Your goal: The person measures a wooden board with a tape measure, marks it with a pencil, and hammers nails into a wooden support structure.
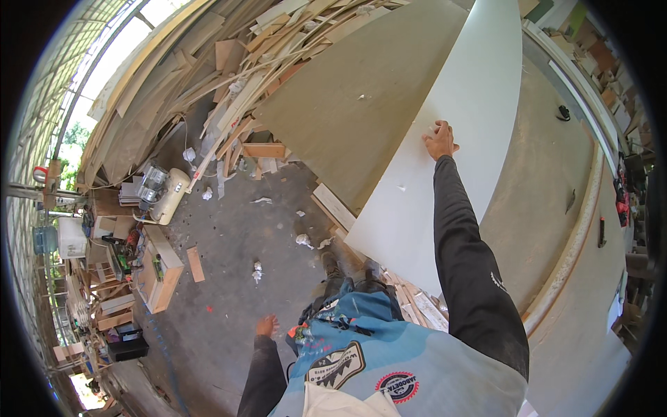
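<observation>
My right hand (440, 141) rests on a long white panel (406, 187), its arm stretched forward. Its fingers are bent and drawn together against the surface. A small whitish bit shows by the fingertips, too small to name. The panel lies on a larger brownish sheet (361, 90), which shows to its left. A small pale scrap (401, 187) sits on the panel nearer to me. Down at my left side hangs my left hand (267, 325), away from the panel, with its fingers loosely apart and nothing seen in them.
Wood offcuts (271, 42) are heaped at the far left. An air compressor (169, 196) stands left on the grey floor, where crumpled white scraps (303, 240) lie. Beside it is a wooden box (163, 271). A dark-handled tool (602, 233) lies on the right-hand sheet. Wood strips (424, 306) lie by my legs.
</observation>
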A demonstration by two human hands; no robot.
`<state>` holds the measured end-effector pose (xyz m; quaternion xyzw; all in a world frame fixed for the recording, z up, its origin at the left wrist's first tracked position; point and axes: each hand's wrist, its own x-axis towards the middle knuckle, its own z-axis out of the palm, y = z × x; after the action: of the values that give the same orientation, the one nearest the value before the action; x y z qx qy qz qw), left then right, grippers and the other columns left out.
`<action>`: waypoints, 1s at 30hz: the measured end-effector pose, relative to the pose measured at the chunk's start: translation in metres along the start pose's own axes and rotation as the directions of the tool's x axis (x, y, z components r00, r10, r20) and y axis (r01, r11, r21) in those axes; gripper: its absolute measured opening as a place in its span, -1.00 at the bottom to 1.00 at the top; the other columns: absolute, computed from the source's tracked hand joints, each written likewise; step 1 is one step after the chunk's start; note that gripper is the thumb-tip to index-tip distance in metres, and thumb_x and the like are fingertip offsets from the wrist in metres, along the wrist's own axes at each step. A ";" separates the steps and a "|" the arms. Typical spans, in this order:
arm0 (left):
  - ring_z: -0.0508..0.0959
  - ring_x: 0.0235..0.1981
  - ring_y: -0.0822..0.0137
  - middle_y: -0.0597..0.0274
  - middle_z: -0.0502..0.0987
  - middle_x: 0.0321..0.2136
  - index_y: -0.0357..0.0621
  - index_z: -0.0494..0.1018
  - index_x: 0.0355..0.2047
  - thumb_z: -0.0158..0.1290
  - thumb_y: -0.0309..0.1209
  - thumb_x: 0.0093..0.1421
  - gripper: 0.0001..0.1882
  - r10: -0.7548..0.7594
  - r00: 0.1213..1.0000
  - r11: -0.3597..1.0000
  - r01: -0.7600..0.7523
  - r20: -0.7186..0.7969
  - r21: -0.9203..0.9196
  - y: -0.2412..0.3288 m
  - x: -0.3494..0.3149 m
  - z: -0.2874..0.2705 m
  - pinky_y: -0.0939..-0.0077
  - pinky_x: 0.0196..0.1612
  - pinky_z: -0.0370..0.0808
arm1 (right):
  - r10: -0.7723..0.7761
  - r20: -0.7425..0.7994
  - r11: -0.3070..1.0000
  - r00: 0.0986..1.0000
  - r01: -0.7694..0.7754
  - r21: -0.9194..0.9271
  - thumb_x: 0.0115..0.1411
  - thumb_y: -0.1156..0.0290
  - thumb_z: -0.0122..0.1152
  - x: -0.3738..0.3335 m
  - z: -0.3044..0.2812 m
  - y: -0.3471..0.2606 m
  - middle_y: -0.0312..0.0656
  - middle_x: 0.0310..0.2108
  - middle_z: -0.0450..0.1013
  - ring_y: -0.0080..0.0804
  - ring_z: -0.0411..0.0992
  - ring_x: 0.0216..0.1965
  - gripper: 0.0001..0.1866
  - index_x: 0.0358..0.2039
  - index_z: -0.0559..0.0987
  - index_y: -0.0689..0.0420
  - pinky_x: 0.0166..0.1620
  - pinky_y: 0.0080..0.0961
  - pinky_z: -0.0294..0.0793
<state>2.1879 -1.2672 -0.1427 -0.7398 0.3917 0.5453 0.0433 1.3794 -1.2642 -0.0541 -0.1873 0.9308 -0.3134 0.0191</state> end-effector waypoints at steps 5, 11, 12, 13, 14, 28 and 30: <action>0.65 -0.33 0.25 0.10 0.60 -0.23 -0.21 0.45 0.03 0.04 -0.19 0.24 -0.56 0.237 0.971 0.971 -0.237 0.008 0.020 0.052 0.018 0.017 0.37 -0.35 0.53 | 0.018 0.117 0.996 0.993 -0.007 -0.093 0.05 0.31 0.40 -0.003 -0.005 -0.011 -0.35 -0.10 0.41 -0.42 0.41 -0.04 -0.59 -0.06 0.53 -0.11 0.03 -0.01 0.15; 0.65 -0.35 0.26 0.13 0.59 -0.25 -0.20 0.45 0.04 0.07 -0.19 0.23 -0.55 0.303 0.953 0.953 -0.304 0.020 0.011 0.085 0.013 0.023 0.41 -0.37 0.52 | 0.015 0.002 1.000 1.000 -0.015 0.000 0.12 0.34 0.30 0.000 -0.008 -0.006 -0.33 -0.16 0.46 -0.37 0.46 -0.09 -0.73 -0.13 0.57 -0.10 0.00 0.00 0.22; 0.65 -0.36 0.27 0.14 0.59 -0.26 -0.20 0.45 0.04 0.08 -0.19 0.21 -0.54 0.301 0.953 0.953 -0.302 0.024 0.011 0.088 0.013 0.021 0.44 -0.40 0.50 | 0.001 0.003 0.998 1.000 -0.001 -0.055 0.14 0.33 0.27 0.003 -0.009 -0.007 -0.32 -0.16 0.46 -0.34 0.47 -0.09 -0.76 -0.15 0.57 -0.09 -0.01 0.00 0.24; 0.64 -0.38 0.28 0.15 0.59 -0.26 -0.21 0.45 0.03 0.09 -0.19 0.20 -0.54 0.292 0.956 0.956 -0.293 0.024 0.012 0.082 0.013 0.016 0.47 -0.43 0.48 | -0.012 0.013 0.994 1.000 0.013 -0.110 0.15 0.32 0.25 0.001 -0.010 -0.011 -0.31 -0.15 0.46 -0.32 0.47 -0.09 -0.79 -0.16 0.57 -0.09 -0.01 0.00 0.25; 0.64 -0.39 0.30 0.16 0.59 -0.26 -0.22 0.46 0.02 0.10 -0.20 0.19 -0.53 0.283 0.959 0.959 -0.284 0.024 0.012 0.076 0.013 0.010 0.50 -0.47 0.45 | -0.025 0.023 0.986 0.999 0.028 -0.165 0.17 0.31 0.22 0.000 -0.011 -0.015 -0.30 -0.15 0.47 -0.30 0.48 -0.09 -0.81 -0.17 0.57 -0.08 -0.02 0.00 0.27; 0.50 0.03 0.05 -0.07 0.42 0.08 -0.23 0.29 0.22 0.24 -0.41 0.08 -0.32 0.747 0.658 0.623 -0.744 0.100 0.242 0.212 -0.087 0.091 0.27 0.08 0.47 | -0.440 0.520 0.875 0.732 0.219 0.433 0.20 0.45 0.06 -0.207 -0.023 -0.026 -0.05 -0.33 0.50 -0.07 0.49 -0.28 -0.87 -0.31 0.54 0.18 -0.22 -0.24 0.47; 0.38 0.17 -0.01 -0.11 0.30 0.20 -0.19 0.25 0.27 0.26 -0.43 0.04 -0.24 0.864 0.441 0.388 -0.891 0.244 0.236 0.260 -0.139 0.134 0.26 0.18 0.38 | -0.643 0.652 0.753 0.402 0.176 0.634 0.17 0.43 0.15 -0.272 -0.059 -0.073 -0.01 -0.34 0.50 -0.15 0.48 -0.26 -0.86 -0.29 0.54 0.21 -0.17 -0.25 0.46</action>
<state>1.9083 -1.3065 0.0150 -0.3795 0.8055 0.4412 -0.1117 1.6478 -1.1858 0.0139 -0.5348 0.6134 -0.3901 0.4307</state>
